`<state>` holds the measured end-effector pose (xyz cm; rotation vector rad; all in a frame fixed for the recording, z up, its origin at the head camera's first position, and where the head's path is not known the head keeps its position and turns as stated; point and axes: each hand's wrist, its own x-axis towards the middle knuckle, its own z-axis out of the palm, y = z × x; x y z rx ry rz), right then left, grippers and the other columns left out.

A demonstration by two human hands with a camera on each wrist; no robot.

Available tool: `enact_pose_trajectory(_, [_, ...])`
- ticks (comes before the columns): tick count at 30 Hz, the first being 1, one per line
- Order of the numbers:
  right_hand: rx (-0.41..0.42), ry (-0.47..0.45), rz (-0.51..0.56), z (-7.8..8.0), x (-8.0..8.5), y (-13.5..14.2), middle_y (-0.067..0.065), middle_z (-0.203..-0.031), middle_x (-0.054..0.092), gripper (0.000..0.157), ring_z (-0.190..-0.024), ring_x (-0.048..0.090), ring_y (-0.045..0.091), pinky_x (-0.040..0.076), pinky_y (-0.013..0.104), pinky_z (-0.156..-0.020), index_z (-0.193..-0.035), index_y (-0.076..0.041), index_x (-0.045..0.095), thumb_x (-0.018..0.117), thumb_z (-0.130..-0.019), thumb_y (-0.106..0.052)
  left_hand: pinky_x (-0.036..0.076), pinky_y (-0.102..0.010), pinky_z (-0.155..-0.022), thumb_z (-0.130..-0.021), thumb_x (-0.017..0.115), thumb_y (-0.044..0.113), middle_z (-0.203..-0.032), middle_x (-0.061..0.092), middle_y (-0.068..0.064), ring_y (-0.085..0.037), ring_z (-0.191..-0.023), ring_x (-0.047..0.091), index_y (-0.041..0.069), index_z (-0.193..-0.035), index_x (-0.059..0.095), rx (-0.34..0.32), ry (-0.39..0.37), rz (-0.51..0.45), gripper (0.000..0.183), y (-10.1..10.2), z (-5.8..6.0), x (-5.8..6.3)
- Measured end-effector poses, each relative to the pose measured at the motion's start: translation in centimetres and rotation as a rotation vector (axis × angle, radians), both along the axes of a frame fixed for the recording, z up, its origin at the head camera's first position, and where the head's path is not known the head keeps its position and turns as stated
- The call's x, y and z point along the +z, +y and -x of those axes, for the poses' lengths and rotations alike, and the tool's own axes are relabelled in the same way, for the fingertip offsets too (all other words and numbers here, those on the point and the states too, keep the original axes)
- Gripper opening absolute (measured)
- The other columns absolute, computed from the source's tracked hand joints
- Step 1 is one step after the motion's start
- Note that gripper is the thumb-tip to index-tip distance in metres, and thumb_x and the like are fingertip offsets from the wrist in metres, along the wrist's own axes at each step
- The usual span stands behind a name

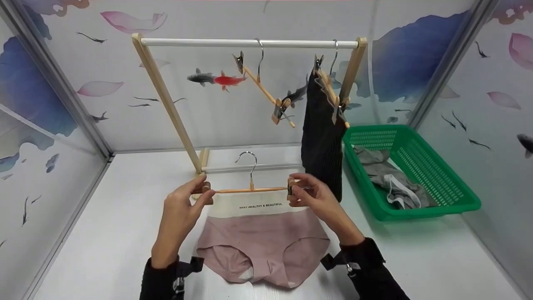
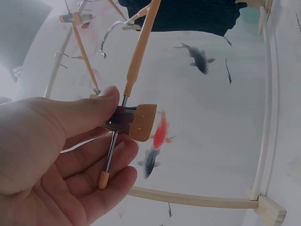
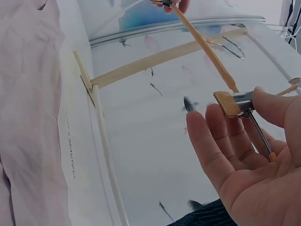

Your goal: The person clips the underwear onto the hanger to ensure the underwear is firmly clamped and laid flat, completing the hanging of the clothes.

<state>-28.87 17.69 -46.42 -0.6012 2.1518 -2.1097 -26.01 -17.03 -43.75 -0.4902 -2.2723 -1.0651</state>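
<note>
A wooden clip hanger (image 1: 233, 191) with a metal hook is held level between both hands. My left hand (image 1: 180, 214) grips its left clip (image 2: 143, 123), thumb on top and fingers curled behind. On the other end, my right hand (image 1: 320, 200) pinches the right clip (image 3: 226, 104) between thumb and fingers. Pink briefs (image 1: 266, 237) with a cream printed waistband lie spread on the white table, just below the hanger in the head view. In the right wrist view, no fabric shows in the right clip; the left clip also appears to hold none.
Behind the hands stands a wooden rack with a white rail (image 1: 187, 42). A bare clip hanger (image 1: 262, 89) hangs there, beside another carrying a black ribbed garment (image 1: 320, 146). At right, a green basket (image 1: 433, 212) contains grey cloth (image 1: 379, 173). Patterned panels enclose the table.
</note>
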Motion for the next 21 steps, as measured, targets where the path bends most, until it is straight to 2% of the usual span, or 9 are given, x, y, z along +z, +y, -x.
enact_pose_trajectory(5, [0.010, -0.076, 0.032, 0.3, -0.4, 0.1, 0.027, -0.122, 0.056, 0.050, -0.099, 0.069, 0.037, 0.058, 0.046, -0.084, -0.144, 0.004, 0.045, 0.065, -0.101, -0.013, 0.055, -0.048, -0.085, -0.094, 0.073, 0.007, -0.101, 0.075, -0.010, -0.027, -0.095, 0.071, -0.004, -0.122, 0.069, 0.015, -0.056, 0.043, 0.031, 0.3, 0.5, -0.6])
enact_pose_trajectory(7, [0.010, -0.095, 0.022, 0.4, -0.6, 0.3, 0.030, -0.126, 0.055, 0.052, -0.099, 0.069, 0.034, 0.058, 0.045, -0.085, -0.145, 0.003, 0.045, 0.066, -0.100, -0.013, 0.055, -0.047, -0.084, -0.095, 0.071, 0.007, -0.101, 0.074, -0.010, -0.027, -0.096, 0.070, -0.003, -0.121, 0.070, 0.018, -0.076, 0.058, 0.027, 0.3, 0.7, -0.9])
enact_pose_trajectory(12, [-0.004, -0.113, -0.010, 0.8, -0.9, 0.5, 0.025, -0.127, 0.059, 0.057, -0.101, 0.068, 0.035, 0.058, 0.044, -0.085, -0.147, 0.002, 0.045, 0.070, -0.098, -0.013, 0.054, -0.049, -0.083, -0.099, 0.066, 0.007, -0.101, 0.074, -0.010, -0.028, -0.095, 0.069, -0.002, -0.121, 0.070, 0.025, -0.111, 0.075, 0.024, 0.4, 1.3, -1.8])
enact_pose_trajectory(16, [-0.018, -0.131, 0.003, 1.1, -1.3, 0.5, 0.021, -0.124, 0.063, 0.059, -0.104, 0.067, 0.040, 0.058, 0.044, -0.084, -0.148, 0.001, 0.044, 0.071, -0.096, -0.010, 0.056, -0.046, -0.079, -0.100, 0.064, 0.007, -0.103, 0.074, -0.010, -0.026, -0.094, 0.070, -0.001, -0.120, 0.070, 0.011, -0.152, 0.034, 0.023, 0.5, 1.9, -2.5])
enact_pose_trajectory(21, [-0.031, -0.158, 0.003, 1.7, -2.1, 0.7, 0.023, -0.126, 0.062, 0.061, -0.103, 0.069, 0.033, 0.059, 0.044, -0.084, -0.149, 0.003, 0.041, 0.070, -0.096, -0.009, 0.057, -0.041, -0.074, -0.100, 0.064, 0.009, -0.103, 0.075, -0.009, -0.024, -0.096, 0.071, 0.001, -0.119, 0.071, 0.001, -0.221, -0.032, 0.021, 0.9, 2.6, -3.5])
